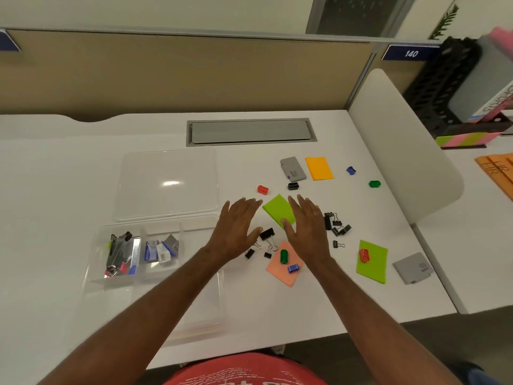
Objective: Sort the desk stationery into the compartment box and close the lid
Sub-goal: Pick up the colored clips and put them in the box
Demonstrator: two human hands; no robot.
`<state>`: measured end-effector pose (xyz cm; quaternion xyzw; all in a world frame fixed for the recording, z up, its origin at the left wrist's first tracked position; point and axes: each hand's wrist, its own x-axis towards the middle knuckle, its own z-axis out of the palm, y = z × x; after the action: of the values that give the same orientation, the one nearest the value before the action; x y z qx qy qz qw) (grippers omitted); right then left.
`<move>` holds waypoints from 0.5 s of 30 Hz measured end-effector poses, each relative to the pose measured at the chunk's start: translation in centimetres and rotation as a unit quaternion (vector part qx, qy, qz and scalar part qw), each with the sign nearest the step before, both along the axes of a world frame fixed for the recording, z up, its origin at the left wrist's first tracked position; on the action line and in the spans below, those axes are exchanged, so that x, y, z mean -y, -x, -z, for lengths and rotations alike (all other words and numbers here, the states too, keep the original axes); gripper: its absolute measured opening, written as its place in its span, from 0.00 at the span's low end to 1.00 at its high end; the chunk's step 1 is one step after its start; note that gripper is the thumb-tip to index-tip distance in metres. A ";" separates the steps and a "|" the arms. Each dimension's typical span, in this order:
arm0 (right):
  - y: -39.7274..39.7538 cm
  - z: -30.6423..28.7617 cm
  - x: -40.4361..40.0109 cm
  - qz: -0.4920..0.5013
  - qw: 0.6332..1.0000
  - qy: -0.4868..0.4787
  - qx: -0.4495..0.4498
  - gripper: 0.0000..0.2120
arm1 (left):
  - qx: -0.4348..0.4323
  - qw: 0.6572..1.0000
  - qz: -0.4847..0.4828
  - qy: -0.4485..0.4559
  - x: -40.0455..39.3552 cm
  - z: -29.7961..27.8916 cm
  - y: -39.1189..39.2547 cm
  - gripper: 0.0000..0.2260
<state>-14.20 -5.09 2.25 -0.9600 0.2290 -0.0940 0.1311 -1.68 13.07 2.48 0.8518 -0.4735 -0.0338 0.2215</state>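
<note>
Currently both hands, left [236, 229] and right [308, 229], hover flat-fingered, empty, flanking the green pad [279, 209].

Office cubicle: numbered partition [410, 53], desk [83, 168].

Both bare forearms reach forward side by side. The left hand [237, 229] and right hand [308, 229] are held flat, palms down, fingers straight and slightly spread, holding nothing.
</note>
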 end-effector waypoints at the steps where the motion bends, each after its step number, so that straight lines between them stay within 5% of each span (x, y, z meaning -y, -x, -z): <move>1: 0.3 0.1 0.4 0.002 1.000 -0.003 0.001 0.28 | -0.001 1.000 0.000 -0.003 0.4 0.1 0.2 0.29; 15: 0.0 1.7 6.1 -0.019 1.000 -0.020 -0.014 0.29 | -0.016 0.998 -0.057 -0.029 4.0 1.7 1.0 0.29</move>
<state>-14.18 -11.16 0.52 -0.9625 0.2145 -0.0732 0.1493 -2.68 9.04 0.81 0.8828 -0.4193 -0.0486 0.2060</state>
